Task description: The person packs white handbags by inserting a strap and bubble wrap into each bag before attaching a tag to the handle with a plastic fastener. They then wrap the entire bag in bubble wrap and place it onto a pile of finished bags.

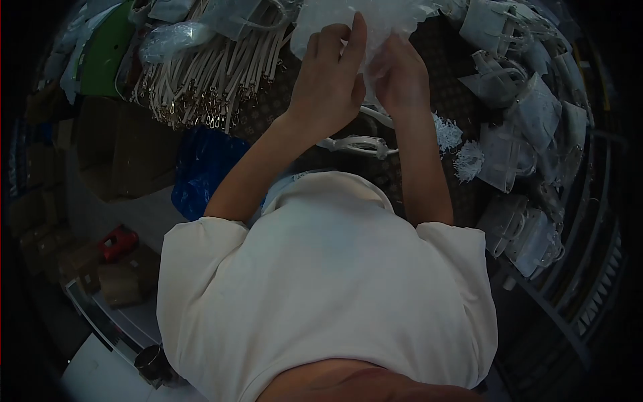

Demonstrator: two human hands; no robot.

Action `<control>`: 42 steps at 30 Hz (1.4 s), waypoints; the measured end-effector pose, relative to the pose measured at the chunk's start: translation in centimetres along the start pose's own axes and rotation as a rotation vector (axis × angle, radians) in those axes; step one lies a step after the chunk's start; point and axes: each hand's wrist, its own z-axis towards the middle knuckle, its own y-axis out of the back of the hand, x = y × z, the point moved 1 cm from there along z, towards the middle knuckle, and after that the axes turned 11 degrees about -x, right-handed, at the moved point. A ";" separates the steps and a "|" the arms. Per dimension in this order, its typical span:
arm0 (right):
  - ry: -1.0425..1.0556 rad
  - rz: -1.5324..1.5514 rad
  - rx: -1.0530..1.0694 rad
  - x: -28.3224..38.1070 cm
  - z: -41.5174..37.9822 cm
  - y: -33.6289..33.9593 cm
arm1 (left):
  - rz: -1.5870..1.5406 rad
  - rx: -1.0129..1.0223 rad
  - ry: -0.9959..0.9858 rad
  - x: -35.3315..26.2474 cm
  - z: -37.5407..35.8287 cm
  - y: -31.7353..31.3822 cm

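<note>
My left hand (331,77) lies against a sheet or bag of translucent plastic (385,15) at the top of the head view. Its index finger is stretched out and the other fingers are partly bent, with no grip visible. Beside it, my right hand (403,75) is closed, the fingers pinching a gathered part of the plastic. Below both hands, white bag handles (365,144) rest on the dark patterned tabletop (385,175). What lies under the plastic is hidden.
A thick bundle of pale straps with metal clasps (211,84) lies left of my hands. Several white handbags (502,151) crowd the right side, near white shredded filler (469,159). A blue plastic bag (204,171) and cardboard boxes (127,151) are at lower left.
</note>
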 end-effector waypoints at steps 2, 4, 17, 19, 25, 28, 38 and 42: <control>0.011 0.082 0.030 0.6 -1.0 0.4 | -0.085 0.031 0.035 -0.4 0.3 0.2; 0.016 0.164 0.071 1.2 -1.2 0.4 | -0.160 0.056 0.073 -0.3 0.1 0.3; 0.863 -1.559 0.550 1.3 -5.8 8.3 | -0.093 0.614 0.081 5.9 -11.5 -3.6; 0.666 -1.872 0.698 -1.3 -5.9 8.8 | -0.290 0.585 0.130 7.0 -12.3 -4.4; 0.228 -2.120 1.028 -9.6 -2.6 11.0 | -0.436 0.630 0.156 6.6 -12.3 -3.6; 0.558 -1.898 0.931 -9.4 -2.4 13.1 | -0.375 0.613 0.136 6.4 -12.2 -3.6; 0.384 -1.871 1.237 -9.2 -2.8 12.1 | -0.419 0.559 0.036 5.3 -9.6 -2.3; 0.426 -1.980 1.029 -12.4 -1.8 14.4 | -0.068 1.094 -0.225 3.3 -10.0 -4.1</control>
